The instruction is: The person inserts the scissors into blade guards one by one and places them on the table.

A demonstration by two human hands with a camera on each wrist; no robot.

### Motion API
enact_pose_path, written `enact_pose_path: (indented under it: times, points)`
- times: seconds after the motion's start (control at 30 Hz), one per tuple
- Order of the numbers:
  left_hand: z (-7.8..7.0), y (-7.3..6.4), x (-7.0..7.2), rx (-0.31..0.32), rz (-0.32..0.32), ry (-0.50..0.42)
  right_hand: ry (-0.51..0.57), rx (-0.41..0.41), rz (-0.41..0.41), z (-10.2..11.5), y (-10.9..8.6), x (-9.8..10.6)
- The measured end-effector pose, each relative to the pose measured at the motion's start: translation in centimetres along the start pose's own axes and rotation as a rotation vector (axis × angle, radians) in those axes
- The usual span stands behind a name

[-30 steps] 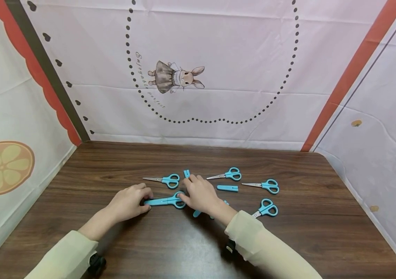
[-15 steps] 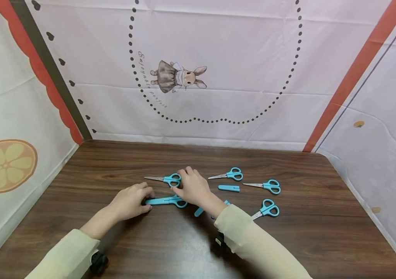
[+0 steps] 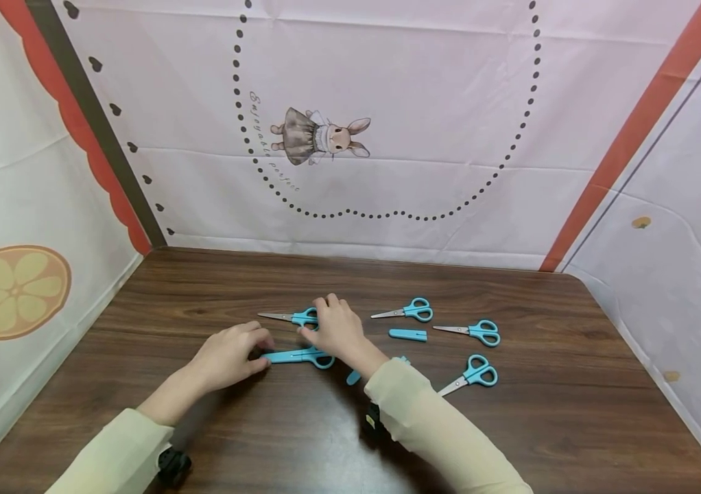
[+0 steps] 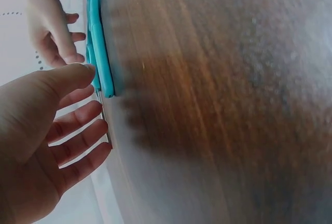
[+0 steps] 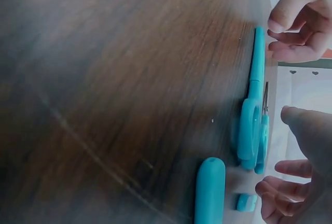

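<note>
The wall cloth reads "Enjoyable perfect". Both hands look loose and hold nothing: the left hand by the tip of the covered scissors on the table, the right hand by bare scissors. Only the right wrist view shows a little blue cap beside it.

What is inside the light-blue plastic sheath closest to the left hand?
From the light-blue plastic sheath, light-blue looped scissor handles stick out. Any blades inside are fully covered, so their shape cannot be seen.
</note>
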State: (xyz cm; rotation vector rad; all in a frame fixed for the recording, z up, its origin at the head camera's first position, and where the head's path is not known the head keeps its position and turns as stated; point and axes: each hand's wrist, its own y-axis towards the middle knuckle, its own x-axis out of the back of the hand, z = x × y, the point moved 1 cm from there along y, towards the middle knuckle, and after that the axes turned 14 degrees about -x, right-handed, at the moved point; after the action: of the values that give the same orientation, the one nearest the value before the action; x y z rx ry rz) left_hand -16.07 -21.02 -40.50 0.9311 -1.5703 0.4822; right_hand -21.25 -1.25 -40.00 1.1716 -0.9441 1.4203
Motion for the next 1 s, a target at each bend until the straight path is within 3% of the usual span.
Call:
enact_pose_path:
  times: [0.4,0.7,1.0]
  points:
    - [0.4,-0.3,0.8,-0.002,-0.032,0.016,-0.081,-0.034,-0.028,0.6,0.9,-0.7]
    - [1.0,-0.2,1.7,0.003,-0.084,0.016,-0.204,-0.068,0.014,1.5,1.3,-0.9]
    - [1.2,-0.2,1.9,0.011,-0.095,0.023,-0.309,-0.109,0.027,2.0,1.6,-1.2]
